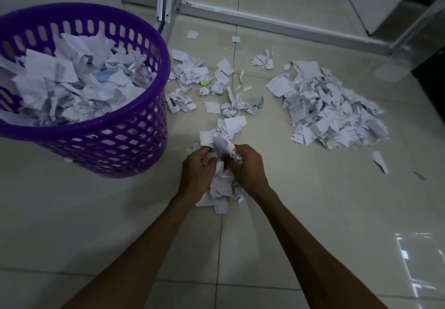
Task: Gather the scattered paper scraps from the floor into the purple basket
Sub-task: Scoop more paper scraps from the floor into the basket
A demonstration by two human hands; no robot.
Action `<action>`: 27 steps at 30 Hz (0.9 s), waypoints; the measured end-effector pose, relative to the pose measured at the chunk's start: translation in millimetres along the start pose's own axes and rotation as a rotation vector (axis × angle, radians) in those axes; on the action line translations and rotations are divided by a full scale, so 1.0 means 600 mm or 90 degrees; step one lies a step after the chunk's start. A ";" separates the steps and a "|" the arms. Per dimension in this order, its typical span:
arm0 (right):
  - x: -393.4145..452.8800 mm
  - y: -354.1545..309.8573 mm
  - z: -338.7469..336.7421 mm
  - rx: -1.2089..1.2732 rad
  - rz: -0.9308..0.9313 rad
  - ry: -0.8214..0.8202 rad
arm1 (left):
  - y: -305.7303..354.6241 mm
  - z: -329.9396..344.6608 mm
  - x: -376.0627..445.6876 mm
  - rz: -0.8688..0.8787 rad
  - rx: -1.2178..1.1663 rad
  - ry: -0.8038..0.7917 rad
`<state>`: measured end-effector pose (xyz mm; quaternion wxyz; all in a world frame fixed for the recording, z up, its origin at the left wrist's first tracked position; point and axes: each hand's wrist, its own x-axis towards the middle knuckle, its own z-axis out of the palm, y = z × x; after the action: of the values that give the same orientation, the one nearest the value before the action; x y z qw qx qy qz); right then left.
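**Squeeze the bundle tight before lifting it to the basket**

The left hand [198,167] and right hand [246,165] are pressed together just above the floor [96,212], both curled around a bundle [220,147] of scraps. More bits hang loose below the palms, with some lying under the wrists.

To do this well, I would cup the palms under the bundle and press inward, so the dangling bits are trapped and not shed on the way. The loose scraps [220,200] below look likely to drop; better to scoop them in first or leave them for the next handful.

The basket [120,137] stands near on the left, already well filled, so the load should go in over its rim, towards the middle. A scatter [192,75] lies beside it, and a big pile [332,106] waits to the right.
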<state>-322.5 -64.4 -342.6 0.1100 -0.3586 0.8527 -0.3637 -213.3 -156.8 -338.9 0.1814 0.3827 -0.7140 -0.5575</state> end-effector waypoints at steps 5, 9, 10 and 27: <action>-0.004 -0.008 -0.028 0.087 0.071 0.031 | 0.025 -0.002 -0.004 -0.022 -0.065 0.008; 0.002 -0.022 -0.063 0.109 0.063 0.049 | 0.059 -0.005 -0.001 -0.036 -0.089 -0.005; 0.004 -0.029 -0.072 0.117 0.061 0.053 | 0.067 -0.005 -0.001 -0.035 -0.087 -0.001; 0.077 -0.244 -0.253 0.160 -0.016 0.126 | 0.331 -0.110 0.021 0.164 -0.111 -0.045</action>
<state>-345.8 -84.0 -128.8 0.0653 -0.3149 0.8025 -0.5025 -244.4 -192.9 -134.7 0.2584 0.2509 -0.7118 -0.6030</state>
